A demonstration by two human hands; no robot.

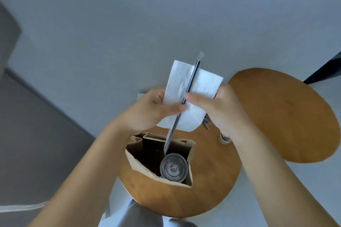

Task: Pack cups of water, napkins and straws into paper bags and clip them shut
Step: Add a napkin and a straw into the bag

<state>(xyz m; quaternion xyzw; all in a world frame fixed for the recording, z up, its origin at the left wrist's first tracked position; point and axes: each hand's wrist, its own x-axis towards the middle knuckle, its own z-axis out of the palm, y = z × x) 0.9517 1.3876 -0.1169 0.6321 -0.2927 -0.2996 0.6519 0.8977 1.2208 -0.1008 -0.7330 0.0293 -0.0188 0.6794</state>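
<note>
Above the open paper bag point(140, 164): left hand point(147, 110) and right hand point(217, 108), both with fingers curled, pinching one white napkin point(184, 88) with a dark straw point(190, 83) against it. Straw tilted, lower tip down in the bag mouth, just beside the lidded cup point(173, 167) inside. Bag upright on the near round wooden table point(212, 180); a second table point(286, 116) to the right.

Both hands point(184, 108) pinching napkin point(191, 86) and straw point(191, 77) above open bag point(134, 160)

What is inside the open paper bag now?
A cup with a lid stands inside the paper bag. The bag's bottom beside it is dark; nothing more can be made out.
</note>
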